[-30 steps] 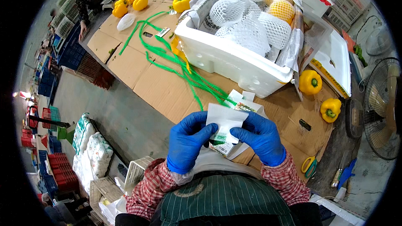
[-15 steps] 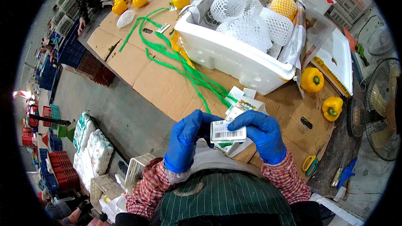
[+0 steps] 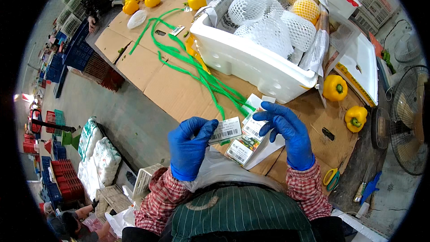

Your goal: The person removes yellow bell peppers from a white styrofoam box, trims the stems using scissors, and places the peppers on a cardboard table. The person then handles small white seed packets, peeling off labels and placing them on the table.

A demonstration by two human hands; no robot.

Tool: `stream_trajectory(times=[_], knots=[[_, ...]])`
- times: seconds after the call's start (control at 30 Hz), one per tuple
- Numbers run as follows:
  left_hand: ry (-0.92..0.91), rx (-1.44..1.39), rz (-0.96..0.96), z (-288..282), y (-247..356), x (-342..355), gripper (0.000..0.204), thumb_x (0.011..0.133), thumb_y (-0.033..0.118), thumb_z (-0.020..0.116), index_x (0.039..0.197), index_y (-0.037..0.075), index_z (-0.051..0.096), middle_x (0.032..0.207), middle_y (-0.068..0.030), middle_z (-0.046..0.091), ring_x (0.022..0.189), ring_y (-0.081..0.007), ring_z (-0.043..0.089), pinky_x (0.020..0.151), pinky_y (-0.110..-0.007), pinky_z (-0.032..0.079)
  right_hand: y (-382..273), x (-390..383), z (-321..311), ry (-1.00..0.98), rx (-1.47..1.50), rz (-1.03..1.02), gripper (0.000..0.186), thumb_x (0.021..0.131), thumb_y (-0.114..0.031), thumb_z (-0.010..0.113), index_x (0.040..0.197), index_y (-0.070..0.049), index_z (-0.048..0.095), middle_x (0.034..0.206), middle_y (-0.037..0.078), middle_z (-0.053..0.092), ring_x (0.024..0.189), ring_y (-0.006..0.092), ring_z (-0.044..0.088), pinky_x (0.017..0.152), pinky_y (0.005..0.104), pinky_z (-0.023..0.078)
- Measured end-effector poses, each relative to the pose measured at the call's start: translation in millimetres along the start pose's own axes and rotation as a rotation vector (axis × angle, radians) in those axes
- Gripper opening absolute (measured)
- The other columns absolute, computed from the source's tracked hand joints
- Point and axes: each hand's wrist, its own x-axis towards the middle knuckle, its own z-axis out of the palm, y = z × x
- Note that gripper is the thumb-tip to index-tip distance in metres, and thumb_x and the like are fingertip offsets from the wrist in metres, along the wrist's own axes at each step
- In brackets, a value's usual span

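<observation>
My left hand [image 3: 190,145], in a blue glove, pinches a white barcode tag [image 3: 225,131] between thumb and fingers. Opposite it, my right hand [image 3: 289,132], also blue-gloved, has its fingers bent but apart, and nothing shows in them. Its fingertips are over a bunch of printed tags [image 3: 239,151] that lies at the table's near edge, some with barcode stickers. Green net strips [image 3: 204,78] run from these tags across the cardboard toward the far left.
A white foam box [image 3: 251,65] holds net-wrapped yellow peppers. Loose yellow peppers [image 3: 335,88] lie to its right, others at the far left. Green-and-yellow scissors [image 3: 331,179], a knife [image 3: 359,191] and a fan [image 3: 410,118] are on the right. Another person's hand [image 3: 92,23] rests at the far-left edge.
My hands have moved apart. The right hand has let go of the tag and shifted right and up; the left keeps the tag and has drawn it left, uncovering the tags below.
</observation>
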Motion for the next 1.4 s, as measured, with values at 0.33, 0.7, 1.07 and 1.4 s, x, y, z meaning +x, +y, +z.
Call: stream_trajectory(times=[0.33, 0.7, 1.07, 1.4], knots=[[-0.488, 0.036, -0.161, -7.3, -12.7, -2.3, 0.014, 0.073, 0.009, 0.06, 0.082, -0.001, 0.059, 0.066, -0.0048, 0.057, 0.056, -0.0084, 0.052, 0.05, -0.02, 0.043, 22.3, -3.2, 24.7, 0.048, -0.393, 0.053, 0.013, 0.076, -0.009, 0.056, 0.083, 0.001, 0.06, 0.069, 0.004, 0.056, 0.06, 0.0076, 0.05, 0.056, 0.0196, 0.041], [0.179, -0.101, 0.388, -195.1, 27.3, 249.1, 0.034, 0.079, 0.009, 0.049, 0.112, 0.003, 0.044, 0.095, -0.0138, 0.053, 0.076, -0.0174, 0.057, 0.061, -0.025, 0.048, 4.5, -12.1, -1.7, 0.334, -0.204, 0.129, 0.019, 0.082, -0.014, 0.048, 0.092, -0.001, 0.057, 0.075, 0.005, 0.058, 0.06, 0.009, 0.049, 0.053, 0.0188, 0.037], [0.051, 0.522, 0.679, -56.2, -54.0, 200.3, 0.031, 0.074, 0.012, 0.057, 0.104, 0.006, 0.052, 0.083, -0.0129, 0.057, 0.071, -0.0223, 0.055, 0.066, -0.026, 0.044, 19.4, -33.8, -55.8, 0.651, -0.37, 0.112, 0.019, 0.081, -0.015, 0.048, 0.093, -0.004, 0.057, 0.077, 0.006, 0.058, 0.061, 0.0086, 0.049, 0.055, 0.0205, 0.038], [-0.592, -0.106, -0.28, 57.7, -82.3, 9.9, 0.031, 0.075, 0.007, 0.057, 0.103, -0.003, 0.05, 0.087, -0.009, 0.058, 0.076, -0.0118, 0.054, 0.067, -0.024, 0.044, 74.7, -6.5, -63.5, 0.378, -0.983, -0.245, 0.028, 0.079, -0.011, 0.05, 0.107, -0.004, 0.05, 0.105, 0.009, 0.05, 0.09, 0.0179, 0.049, 0.078, 0.0256, 0.039]])
